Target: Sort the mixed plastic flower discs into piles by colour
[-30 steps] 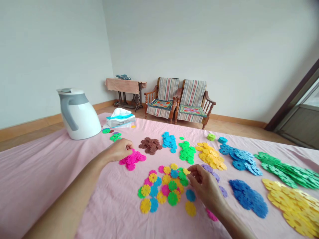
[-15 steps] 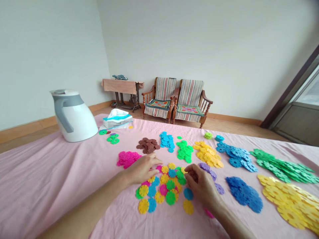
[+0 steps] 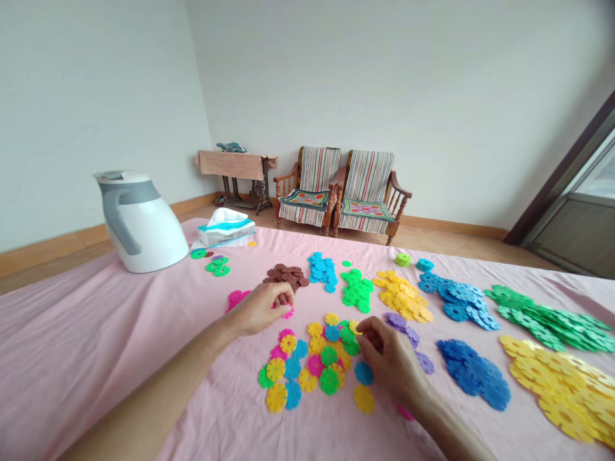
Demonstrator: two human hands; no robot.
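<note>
Pink notched plastic disc point(image 3: 289, 312) sits pinched between fingers of the left hand point(image 3: 263, 310), near brown plastic discs point(image 3: 284, 274); the right hand point(image 3: 394, 360) pinches a yellow plastic disc point(image 3: 354, 327). Likely light, stiff; grip rims.

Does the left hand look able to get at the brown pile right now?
Probably yes: the left hand is close to the brown pile, and nothing visible stands between them. It seems to be pinching a pink disc, though, so it may need to let go first.
</note>
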